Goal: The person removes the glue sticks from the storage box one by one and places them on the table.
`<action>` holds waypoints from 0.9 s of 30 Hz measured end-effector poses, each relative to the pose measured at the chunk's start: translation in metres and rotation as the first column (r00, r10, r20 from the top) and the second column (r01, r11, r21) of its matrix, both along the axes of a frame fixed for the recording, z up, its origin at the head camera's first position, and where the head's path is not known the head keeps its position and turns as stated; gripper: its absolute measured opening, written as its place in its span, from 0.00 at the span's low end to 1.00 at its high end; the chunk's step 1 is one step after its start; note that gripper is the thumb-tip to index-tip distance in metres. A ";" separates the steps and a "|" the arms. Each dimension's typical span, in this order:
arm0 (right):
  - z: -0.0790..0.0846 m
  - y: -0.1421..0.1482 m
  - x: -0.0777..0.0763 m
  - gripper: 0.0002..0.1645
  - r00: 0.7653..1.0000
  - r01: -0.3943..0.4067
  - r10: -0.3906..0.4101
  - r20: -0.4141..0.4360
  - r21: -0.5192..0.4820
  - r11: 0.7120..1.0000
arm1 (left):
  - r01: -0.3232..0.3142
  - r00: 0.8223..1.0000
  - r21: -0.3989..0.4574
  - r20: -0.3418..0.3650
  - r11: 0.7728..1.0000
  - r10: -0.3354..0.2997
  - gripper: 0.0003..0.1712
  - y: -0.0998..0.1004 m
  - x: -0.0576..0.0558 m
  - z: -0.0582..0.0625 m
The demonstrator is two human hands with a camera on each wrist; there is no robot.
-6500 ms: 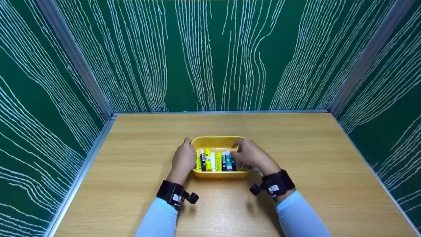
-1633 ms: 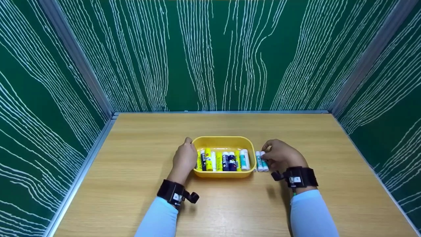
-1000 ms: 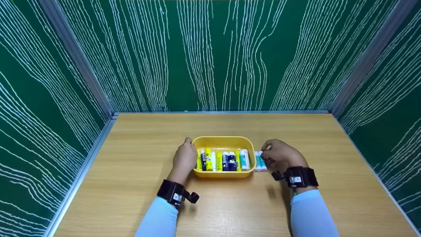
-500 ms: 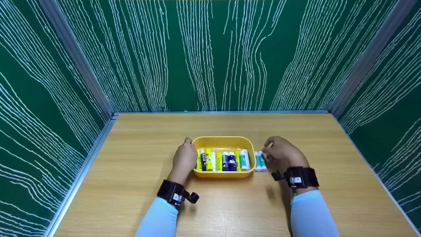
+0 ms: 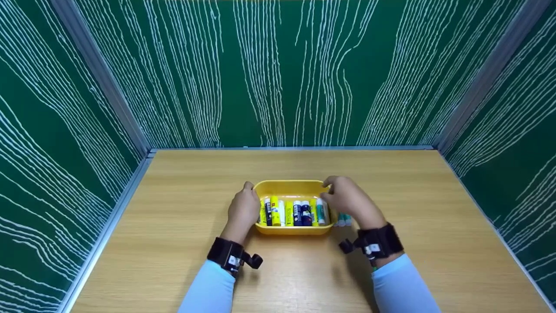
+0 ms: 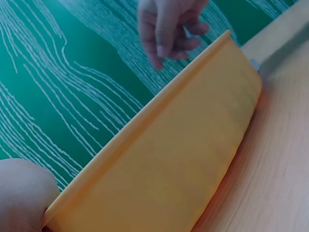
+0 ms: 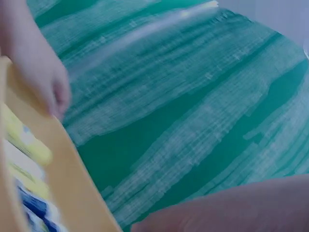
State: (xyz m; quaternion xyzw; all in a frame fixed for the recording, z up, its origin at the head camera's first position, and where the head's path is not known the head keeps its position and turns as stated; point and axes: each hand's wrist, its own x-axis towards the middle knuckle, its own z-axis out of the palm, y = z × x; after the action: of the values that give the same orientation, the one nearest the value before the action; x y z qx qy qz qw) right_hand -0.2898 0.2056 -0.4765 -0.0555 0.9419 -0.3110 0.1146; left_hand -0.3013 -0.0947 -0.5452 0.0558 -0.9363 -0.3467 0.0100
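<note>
My left hand (image 5: 244, 209) grips the left end of a yellow plastic bin (image 5: 294, 231), its fingers folded over the rim. Inside lies a row of glue sticks (image 5: 297, 213) in yellow, white, navy and teal. My right hand (image 5: 347, 201) hovers over the bin's right end, covering part of it. The left wrist view shows this right hand (image 6: 171, 26) above the rim with loosely bent fingers and nothing held. Several teal-and-white glue sticks (image 5: 345, 221) lie side by side on the table against the bin's right side, partly hidden by the right hand.
The wooden table (image 5: 208, 174) carries the bin near its middle. Green panels (image 5: 291, 74) with white wavy lines enclose the back and both sides, joined by grey metal posts (image 5: 102, 78). Both wrists wear black camera straps (image 5: 226, 255).
A teal glue stick has gone from the bin to the row on the table, which was nudged toward the bin. My right hand then let go and swung left over the bin; the left stayed.
</note>
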 end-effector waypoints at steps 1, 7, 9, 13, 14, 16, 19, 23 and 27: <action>-0.002 -0.007 0.001 0.29 1.000 0.003 -0.003 0.002 0.011 1.000 | -0.001 1.000 0.000 0.002 1.000 0.001 0.21 0.000 0.000 0.000; -0.015 -0.031 0.007 0.29 1.000 0.008 -0.007 -0.010 0.127 0.992 | -0.004 1.000 -0.002 0.008 1.000 0.004 0.21 0.001 0.000 0.001; -0.018 -0.035 0.008 0.28 0.999 -0.006 0.014 -0.040 0.191 0.982 | -0.005 1.000 -0.003 0.007 1.000 0.005 0.21 0.001 0.000 0.001; -0.022 -0.040 0.008 0.22 0.993 -0.023 0.057 -0.108 0.295 0.955 | -0.006 1.000 0.000 0.003 1.000 0.006 0.21 0.001 0.000 0.001; -0.023 -0.041 0.008 0.21 0.991 -0.024 0.063 -0.119 0.305 0.952 | -0.005 1.000 0.000 0.003 1.000 0.005 0.21 0.001 0.000 0.001; -0.025 -0.043 0.010 0.19 0.989 -0.019 0.062 -0.131 0.304 0.953 | -0.004 1.000 0.001 0.002 1.000 0.004 0.20 0.001 0.000 0.002; -0.027 -0.043 0.013 0.14 0.980 -0.016 0.070 -0.186 0.278 0.960 | -0.002 1.000 -0.012 0.000 1.000 0.002 0.19 0.001 0.001 0.002; -0.030 -0.043 0.015 0.11 0.957 -0.019 0.095 -0.275 0.267 0.964 | 0.001 1.000 -0.027 0.001 1.000 -0.001 0.18 0.001 0.001 0.002; -0.030 -0.044 0.017 0.11 0.966 -0.021 0.089 -0.245 0.267 0.964 | 0.000 1.000 -0.020 0.007 1.000 0.000 0.19 0.001 0.001 0.002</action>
State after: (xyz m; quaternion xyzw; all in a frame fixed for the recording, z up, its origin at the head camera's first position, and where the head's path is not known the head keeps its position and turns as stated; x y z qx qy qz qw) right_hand -0.2732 0.1613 -0.5065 -0.1054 0.9796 -0.1707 0.0078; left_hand -0.3003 -0.0938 -0.5431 0.0570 -0.9397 -0.3372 0.0075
